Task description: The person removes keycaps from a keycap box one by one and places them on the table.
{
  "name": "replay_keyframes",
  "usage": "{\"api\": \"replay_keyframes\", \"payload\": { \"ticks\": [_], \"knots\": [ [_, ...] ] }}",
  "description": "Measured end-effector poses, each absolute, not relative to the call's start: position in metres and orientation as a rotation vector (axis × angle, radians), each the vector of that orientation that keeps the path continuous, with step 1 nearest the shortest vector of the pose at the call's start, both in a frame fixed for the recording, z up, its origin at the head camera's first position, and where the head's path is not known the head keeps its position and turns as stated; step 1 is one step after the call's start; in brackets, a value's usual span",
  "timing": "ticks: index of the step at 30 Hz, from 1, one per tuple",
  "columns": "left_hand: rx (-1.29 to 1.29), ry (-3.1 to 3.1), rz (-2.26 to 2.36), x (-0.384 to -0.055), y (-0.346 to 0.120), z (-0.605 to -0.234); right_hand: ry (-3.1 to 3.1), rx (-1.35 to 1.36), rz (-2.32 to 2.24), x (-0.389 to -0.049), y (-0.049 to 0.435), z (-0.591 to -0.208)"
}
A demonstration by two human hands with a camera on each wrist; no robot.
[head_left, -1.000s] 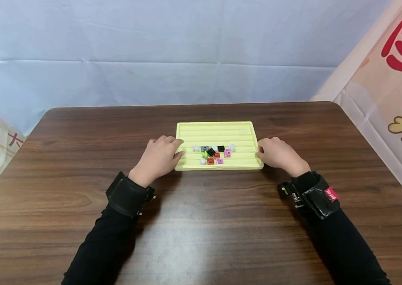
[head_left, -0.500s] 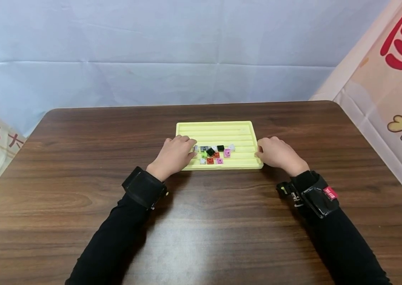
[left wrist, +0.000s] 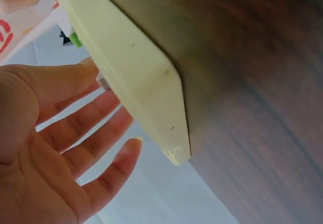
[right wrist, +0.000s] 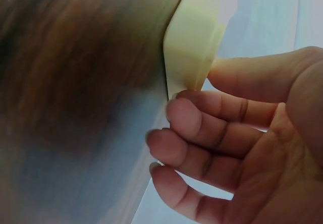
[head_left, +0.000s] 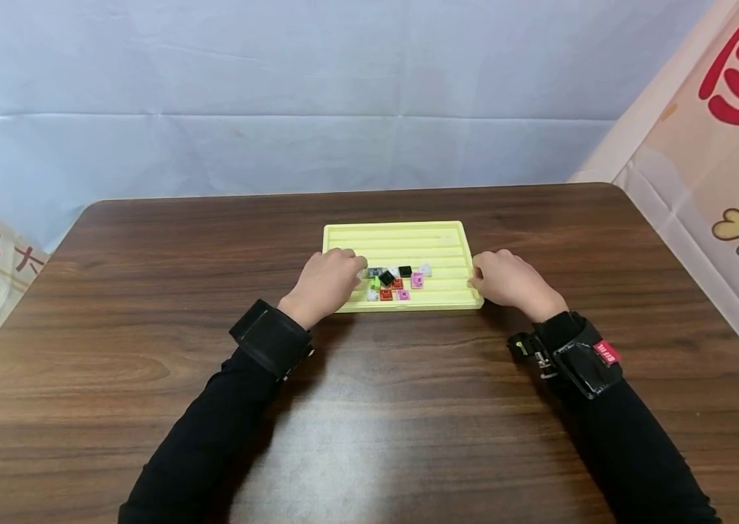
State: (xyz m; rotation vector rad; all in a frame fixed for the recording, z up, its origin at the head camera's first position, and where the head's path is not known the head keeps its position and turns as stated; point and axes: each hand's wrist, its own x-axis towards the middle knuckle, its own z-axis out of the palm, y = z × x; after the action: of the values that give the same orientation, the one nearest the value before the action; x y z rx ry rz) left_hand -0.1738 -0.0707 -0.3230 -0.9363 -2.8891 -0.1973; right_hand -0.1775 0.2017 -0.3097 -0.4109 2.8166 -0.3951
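Fingers (head_left: pixel 345 256) of the left hand (head_left: pixel 320 286) reach over the left side of a yellow ribbed tray (head_left: pixel 402 244) in the head view, their tips at the left end of a cluster of small building bricks: black (head_left: pixel 386 278), green (head_left: pixel 374 284), red (head_left: pixel 385 295) and pink (head_left: pixel 417 281) among them. A second ago this hand was at the tray's left edge; it has since come inward, so the work now seems to be with the bricks. The right hand (head_left: pixel 511 282) stays at the right edge, apparently steadying the tray, which lies on the wood-grain table (head_left: pixel 409 407).

From the left wrist, thumb and index finger appear to pinch a white brick (left wrist: pixel 103 81) just above the tray's rim, with the other fingers spread loosely.

From the right wrist, thumb and index finger pinch the tray's wall near a corner, the remaining fingers curled beside it.
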Motion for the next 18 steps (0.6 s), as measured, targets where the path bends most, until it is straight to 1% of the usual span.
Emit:
{"api": "replay_keyframes", "payload": {
  "ticks": [18],
  "knots": [
    [-0.957, -2.912, -0.265, -0.1776, -0.0654, -0.3243, 2.828, -0.397, -0.375, -0.1769, 0.2009, -0.3093]
  ]
}}
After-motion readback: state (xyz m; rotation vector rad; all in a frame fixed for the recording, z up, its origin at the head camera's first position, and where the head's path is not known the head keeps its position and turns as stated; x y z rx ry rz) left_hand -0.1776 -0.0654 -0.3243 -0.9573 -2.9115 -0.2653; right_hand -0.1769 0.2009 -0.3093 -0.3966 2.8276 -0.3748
